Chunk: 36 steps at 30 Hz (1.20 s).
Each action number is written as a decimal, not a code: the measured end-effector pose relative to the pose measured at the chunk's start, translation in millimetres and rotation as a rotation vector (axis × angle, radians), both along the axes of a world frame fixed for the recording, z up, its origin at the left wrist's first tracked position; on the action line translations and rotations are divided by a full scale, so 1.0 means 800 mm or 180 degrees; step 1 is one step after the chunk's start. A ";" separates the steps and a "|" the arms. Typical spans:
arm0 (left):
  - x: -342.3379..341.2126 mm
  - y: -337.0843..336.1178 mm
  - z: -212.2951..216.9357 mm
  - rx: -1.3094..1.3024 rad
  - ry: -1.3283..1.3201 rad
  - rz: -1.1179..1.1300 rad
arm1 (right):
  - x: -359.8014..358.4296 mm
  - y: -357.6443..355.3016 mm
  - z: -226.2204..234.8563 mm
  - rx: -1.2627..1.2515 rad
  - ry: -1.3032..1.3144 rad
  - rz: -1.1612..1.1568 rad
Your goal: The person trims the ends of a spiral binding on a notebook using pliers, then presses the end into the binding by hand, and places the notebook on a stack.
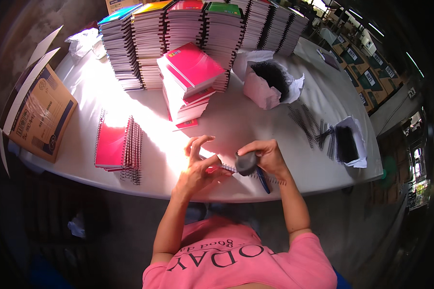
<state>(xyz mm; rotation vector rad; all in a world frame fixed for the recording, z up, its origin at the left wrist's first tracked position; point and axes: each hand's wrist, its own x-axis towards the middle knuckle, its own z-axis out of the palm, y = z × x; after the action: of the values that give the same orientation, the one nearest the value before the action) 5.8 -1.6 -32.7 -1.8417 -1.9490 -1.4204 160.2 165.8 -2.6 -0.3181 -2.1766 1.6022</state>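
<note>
At the table's near edge, my left hand (196, 171) grips a small notebook with a pinkish-red cover (214, 169), mostly hidden behind the fingers. A wire spiral (228, 167) runs along the notebook's edge, and a loose length of coil (278, 181) sticks out to the right beneath my right wrist. My right hand (270, 155) is closed around a dark grey, rounded tool (246, 164) held right against the spiral. Below it shows a slim blue handle (263, 181); whether it belongs to the grey tool, I cannot tell.
Red spiral notebooks (112, 147) lie stacked at left, beside an open cardboard box (46, 113). Ahead is an uneven pile of red-covered books (190, 72), with tall notebook stacks (183, 26) behind. Paper-wrapped black coils (270, 79), loose coils (307, 125) and another coil bundle (345, 144) sit right.
</note>
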 end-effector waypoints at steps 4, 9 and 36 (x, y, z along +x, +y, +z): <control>-0.006 -0.003 -0.008 -0.0370 -0.0419 0.0135 | -0.010 -0.020 0.009 0.0478 -0.0150 0.0105; -0.010 -0.007 0.001 -0.0098 -0.0253 0.0367 | -0.016 -0.025 0.009 0.0010 0.0734 0.0449; -0.013 -0.019 -0.047 -0.0088 -0.2530 0.0113 | -0.068 -0.035 0.025 0.0760 0.0368 0.0338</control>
<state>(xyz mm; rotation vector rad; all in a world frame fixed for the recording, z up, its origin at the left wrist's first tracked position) -4.9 -16.7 -70.0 -1.3281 -2.2722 -2.3706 105.8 138.1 17.2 -0.0378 -2.2967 1.3573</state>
